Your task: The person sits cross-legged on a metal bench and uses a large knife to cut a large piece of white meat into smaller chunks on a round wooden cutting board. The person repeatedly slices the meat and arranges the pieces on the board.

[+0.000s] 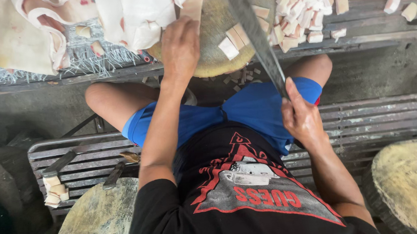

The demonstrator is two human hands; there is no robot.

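My left hand point(180, 46) rests palm down on a pale slab of pork fat point(135, 14) at the edge of a round wooden chopping block point(217, 28). My right hand point(300, 115) grips the handle of a long cleaver point(254, 30), whose blade reaches up across the block. A few cut cubes point(230, 42) lie on the block beside the blade. I sit on a metal slatted bench point(375, 117) in blue shorts and a black shirt.
A heap of cut fat cubes point(303, 7) lies on the wooden table at upper right. More slabs of skin and fat point(31, 31) lie at upper left. Two other round blocks point(98, 222) point(411, 181) stand beside the bench, with knives point(65, 161) and several cubes point(54, 189) on the left.
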